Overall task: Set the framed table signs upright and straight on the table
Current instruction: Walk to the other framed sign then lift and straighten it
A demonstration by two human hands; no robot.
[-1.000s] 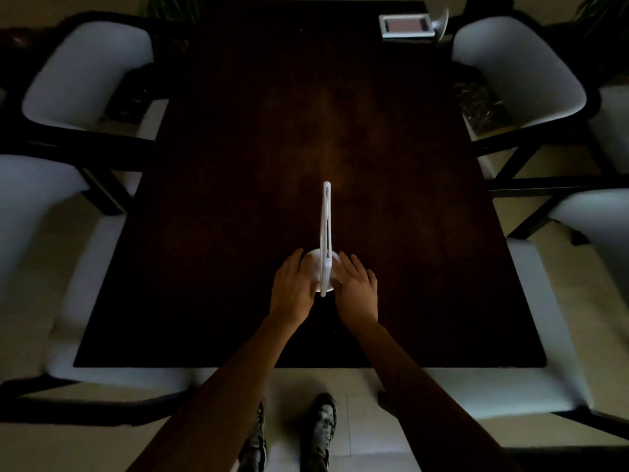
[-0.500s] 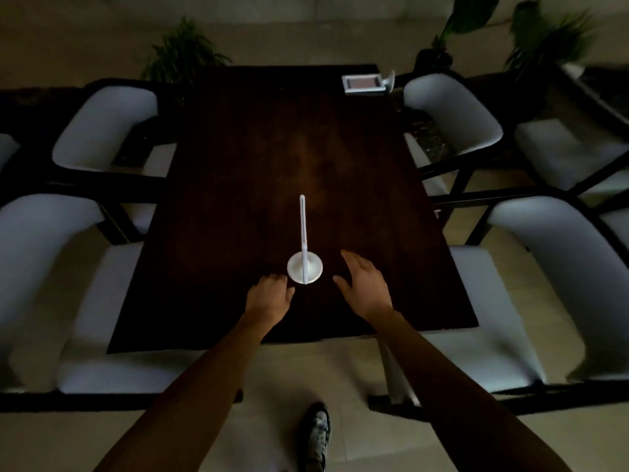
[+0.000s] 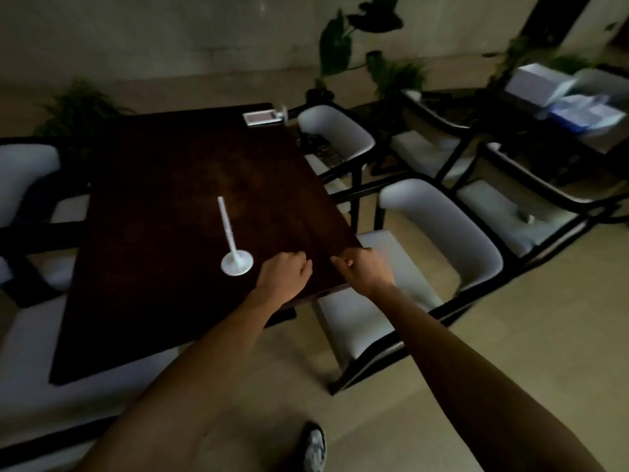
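A white framed table sign [image 3: 228,235] stands upright on its round base on the dark wooden table [image 3: 163,185], seen edge-on near the front. A second white framed sign [image 3: 262,117] lies flat at the table's far right corner, its round base sticking out sideways. My left hand [image 3: 283,275] hovers over the table to the right of the upright sign, fingers curled, holding nothing. My right hand [image 3: 361,269] is at the table's near right corner, fingers also curled and holding nothing. Neither hand touches a sign.
White cushioned chairs with dark frames [image 3: 432,229] line both long sides of the table. More chairs [image 3: 531,212] and another table with white boxes [image 3: 544,86] stand to the right. Potted plants [image 3: 343,46] stand along the back wall. Pale floor runs along the right.
Both hands let go of the upright sign's base and drew back to the right. The view swung right, so the table now lies to the left.
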